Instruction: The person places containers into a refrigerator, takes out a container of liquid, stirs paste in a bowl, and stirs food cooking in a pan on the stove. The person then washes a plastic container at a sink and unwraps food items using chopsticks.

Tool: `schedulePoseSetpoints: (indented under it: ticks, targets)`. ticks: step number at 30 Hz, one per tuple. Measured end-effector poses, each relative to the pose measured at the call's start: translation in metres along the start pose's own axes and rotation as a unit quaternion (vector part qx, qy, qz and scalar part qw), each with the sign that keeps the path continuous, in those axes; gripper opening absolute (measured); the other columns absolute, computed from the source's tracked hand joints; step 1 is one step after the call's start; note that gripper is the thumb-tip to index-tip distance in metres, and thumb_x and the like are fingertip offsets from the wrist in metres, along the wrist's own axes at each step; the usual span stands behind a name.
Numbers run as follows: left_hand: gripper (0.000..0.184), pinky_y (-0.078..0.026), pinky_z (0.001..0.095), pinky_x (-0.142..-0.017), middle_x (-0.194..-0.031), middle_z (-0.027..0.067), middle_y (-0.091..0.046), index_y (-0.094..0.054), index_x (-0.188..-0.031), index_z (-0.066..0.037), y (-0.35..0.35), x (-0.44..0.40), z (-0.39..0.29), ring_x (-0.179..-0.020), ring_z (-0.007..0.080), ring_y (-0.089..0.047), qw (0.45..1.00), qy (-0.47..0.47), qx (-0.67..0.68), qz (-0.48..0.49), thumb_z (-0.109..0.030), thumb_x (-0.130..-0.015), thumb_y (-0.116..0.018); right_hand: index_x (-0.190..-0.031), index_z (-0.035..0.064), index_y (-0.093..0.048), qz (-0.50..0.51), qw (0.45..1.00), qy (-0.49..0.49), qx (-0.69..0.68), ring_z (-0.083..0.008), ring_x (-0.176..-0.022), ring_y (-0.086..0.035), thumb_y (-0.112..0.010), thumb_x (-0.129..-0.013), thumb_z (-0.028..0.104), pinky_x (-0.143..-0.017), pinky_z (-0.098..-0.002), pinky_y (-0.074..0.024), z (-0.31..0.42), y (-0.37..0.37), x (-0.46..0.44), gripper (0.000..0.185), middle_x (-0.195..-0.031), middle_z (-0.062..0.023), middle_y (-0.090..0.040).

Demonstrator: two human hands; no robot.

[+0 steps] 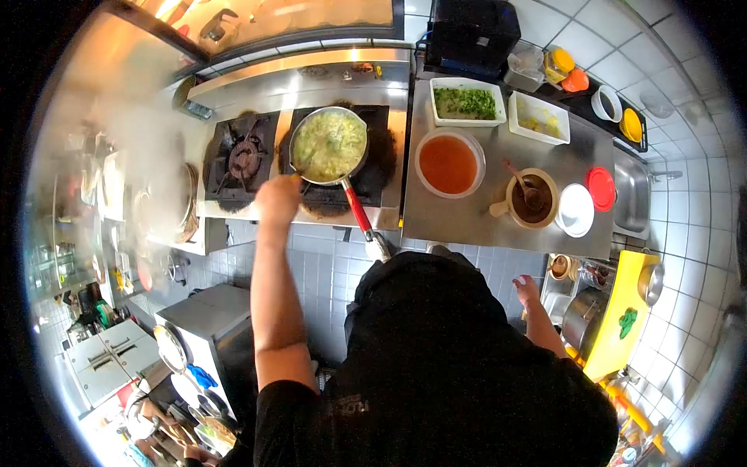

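Observation:
My left hand (278, 199) is closed at the front edge of the stove, beside the pan. A small yellowish bit shows at its fingertips, but what it grips is hidden. The pan (359, 158) stands on the right burner, full of pale green, bubbling food (330, 144). Its red handle (358, 208) points toward my body, with neither hand on it. My right hand (527, 290) hangs low at my right side, below the steel counter, fingers loosely bent and slightly apart. Nothing shows in it.
The left burner (245, 157) carries no pan. On the steel counter (436, 226) are a tub of orange-red sauce (448, 164), a brown pot with a ladle (532, 198), chopped greens (464, 103) and a white bowl (574, 210). A yellow board (615, 331) is at the right. Steam blurs the left.

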State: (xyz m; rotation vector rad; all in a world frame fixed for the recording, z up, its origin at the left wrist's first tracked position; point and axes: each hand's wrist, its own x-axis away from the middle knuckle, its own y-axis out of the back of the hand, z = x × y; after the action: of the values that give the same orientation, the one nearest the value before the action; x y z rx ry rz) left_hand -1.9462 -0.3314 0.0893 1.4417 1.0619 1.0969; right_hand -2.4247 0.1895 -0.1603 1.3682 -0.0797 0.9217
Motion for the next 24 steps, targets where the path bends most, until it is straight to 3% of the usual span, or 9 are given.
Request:
schedulePoseSetpoints:
  ticks: [1, 4, 7, 11, 14, 16, 18, 22, 24]
  targets:
    - [0.041, -0.055, 0.0509, -0.075, -0.085, 0.0203, -0.072, -0.071, -0.079, -0.004, -0.028, -0.005, 0.002, -0.082, 0.0414, -0.069, 0.999, -0.023, 0.021, -0.010, -0.041, -0.095, -0.062, -0.124, 0.0020, -0.065, 0.011, 1.000, -0.004, 0.002, -0.0392, -0.121, -0.060, -0.074, -0.087, 0.039, -0.103, -0.0433, -0.0477, 0.000, -0.001, 0.002, 0.053, -0.126, -0.0239, -0.066]
    - [0.037, -0.055, 0.0511, -0.071, -0.082, 0.0213, -0.071, -0.070, -0.079, -0.005, 0.020, 0.033, -0.002, -0.078, 0.0421, -0.068, 0.995, -0.044, 0.078, 0.035, -0.037, -0.094, -0.064, -0.124, 0.0025, -0.065, 0.019, 1.000, -0.010, -0.007, -0.0390, -0.121, -0.060, -0.075, -0.087, 0.037, -0.103, -0.0433, -0.0478, 0.010, 0.003, -0.007, 0.051, -0.126, -0.0234, -0.066]
    - [0.026, -0.055, 0.0508, -0.070, -0.081, 0.0192, -0.070, -0.067, -0.083, -0.005, 0.029, 0.050, 0.025, -0.077, 0.0410, -0.068, 0.999, -0.045, 0.020, 0.012, -0.030, -0.092, -0.066, -0.125, 0.0023, -0.064, 0.013, 0.999, -0.024, -0.018, -0.0385, -0.121, -0.061, -0.075, -0.087, 0.036, -0.103, -0.0429, -0.0479, 0.009, 0.004, 0.008, 0.052, -0.126, -0.0225, -0.066]
    - [0.010, -0.055, 0.0497, -0.066, -0.086, 0.0171, -0.068, -0.061, -0.095, -0.006, 0.014, 0.070, 0.014, -0.075, 0.0404, -0.068, 0.992, -0.086, 0.038, -0.079, -0.015, -0.091, -0.063, -0.127, 0.0021, -0.064, 0.023, 0.999, -0.032, -0.027, -0.0373, -0.121, -0.061, -0.075, -0.087, 0.035, -0.103, -0.0419, -0.0481, 0.017, 0.001, 0.009, 0.053, -0.127, -0.0207, -0.066]
    - [0.026, -0.056, 0.0447, -0.069, -0.092, 0.0174, -0.061, -0.060, -0.109, 0.000, -0.002, 0.093, -0.005, -0.081, 0.0362, -0.065, 0.985, -0.130, -0.013, -0.109, 0.003, -0.084, -0.057, -0.128, 0.0020, -0.063, 0.035, 0.998, -0.036, -0.031, -0.0363, -0.121, -0.061, -0.075, -0.087, 0.035, -0.102, -0.0417, -0.0482, 0.010, -0.007, 0.010, 0.053, -0.128, -0.0201, -0.066]
    - [0.039, -0.056, 0.0431, -0.073, -0.095, 0.0178, -0.058, -0.058, -0.119, 0.003, -0.019, 0.111, -0.015, -0.084, 0.0343, -0.062, 0.975, -0.184, 0.053, -0.111, 0.008, -0.080, -0.054, -0.128, 0.0021, -0.063, 0.039, 0.998, -0.037, -0.029, -0.0358, -0.121, -0.062, -0.075, -0.088, 0.035, -0.102, -0.0417, -0.0484, 0.008, -0.009, 0.007, 0.054, -0.128, -0.0199, -0.066]
    - [0.034, -0.056, 0.0425, -0.077, -0.102, 0.0184, -0.061, -0.061, -0.118, 0.003, -0.027, 0.122, -0.029, -0.090, 0.0362, -0.063, 0.956, -0.228, 0.141, -0.121, 0.004, -0.084, -0.058, -0.128, 0.0024, -0.062, 0.038, 0.998, -0.044, -0.027, -0.0354, -0.121, -0.062, -0.075, -0.088, 0.035, -0.102, -0.0417, -0.0487, 0.010, -0.008, 0.006, 0.054, -0.128, -0.0198, -0.066]
    - [0.039, -0.056, 0.0420, -0.077, -0.105, 0.0160, -0.062, -0.063, -0.118, -0.001, -0.033, 0.129, -0.054, -0.091, 0.0352, -0.064, 0.920, -0.286, 0.229, -0.140, -0.002, -0.081, -0.072, -0.127, 0.0037, -0.063, 0.032, 0.999, -0.022, -0.032, -0.0387, -0.119, -0.061, -0.073, -0.089, 0.036, -0.101, -0.0441, -0.0487, 0.010, -0.007, -0.001, 0.051, -0.126, -0.0213, -0.066]
    - [0.042, -0.055, 0.0427, -0.080, -0.109, 0.0173, -0.061, -0.062, -0.121, -0.001, -0.034, 0.120, -0.060, -0.095, 0.0352, -0.062, 0.919, -0.296, 0.220, -0.138, -0.008, -0.081, -0.075, -0.127, 0.0036, -0.064, 0.034, 0.999, -0.022, -0.020, -0.0384, -0.119, -0.061, -0.074, -0.089, 0.035, -0.101, -0.0436, -0.0488, 0.017, -0.002, -0.005, 0.050, -0.126, -0.0213, -0.066]
